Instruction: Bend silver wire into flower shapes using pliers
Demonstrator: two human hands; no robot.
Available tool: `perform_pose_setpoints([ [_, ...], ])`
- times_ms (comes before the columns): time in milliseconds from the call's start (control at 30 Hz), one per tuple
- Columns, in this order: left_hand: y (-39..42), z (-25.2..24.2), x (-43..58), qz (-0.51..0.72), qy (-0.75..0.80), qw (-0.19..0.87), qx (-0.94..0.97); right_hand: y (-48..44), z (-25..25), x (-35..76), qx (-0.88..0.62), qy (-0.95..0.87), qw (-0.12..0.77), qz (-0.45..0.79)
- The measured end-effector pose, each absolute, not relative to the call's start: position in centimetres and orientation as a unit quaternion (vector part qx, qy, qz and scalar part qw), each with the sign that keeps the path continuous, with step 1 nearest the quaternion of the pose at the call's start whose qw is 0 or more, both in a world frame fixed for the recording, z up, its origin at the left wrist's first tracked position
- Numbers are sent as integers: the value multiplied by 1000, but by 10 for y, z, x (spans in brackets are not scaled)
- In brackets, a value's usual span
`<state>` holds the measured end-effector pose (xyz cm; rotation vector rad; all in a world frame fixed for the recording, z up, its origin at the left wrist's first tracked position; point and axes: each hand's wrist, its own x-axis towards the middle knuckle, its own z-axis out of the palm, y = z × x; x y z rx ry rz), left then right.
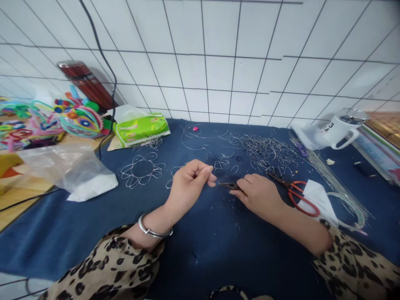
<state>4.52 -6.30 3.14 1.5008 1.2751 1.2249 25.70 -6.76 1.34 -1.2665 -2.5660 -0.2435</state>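
My left hand point(191, 180) is closed in a pinch, a thin piece of wire point(211, 174) between thumb and forefinger. My right hand point(258, 192) is wrapped round a pair of pliers point(229, 185), whose dark jaws point left toward the pinched wire. Whether the jaws touch the wire I cannot tell. Left of my left hand lies a flower-shaped wire frame point(142, 171); a second looped wire shape point(170, 177) is partly hidden behind that hand. Beyond the pliers lie several short bent wires point(225, 162).
A tangle of wire pieces point(265, 148) covers the back right of the blue cloth point(212, 258). Red-handled scissors point(301, 198), straight wires point(337, 179) and a white mug point(340, 129) are at right. A green tissue pack point(142, 130) and plastic bag point(65, 166) are at left.
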Motion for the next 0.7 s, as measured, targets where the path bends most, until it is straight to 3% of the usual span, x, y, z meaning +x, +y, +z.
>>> perform_pose_setpoints([
  [700, -61, 15, 53, 423, 532, 416, 604, -73, 28, 254, -374, -882, 126, -257],
])
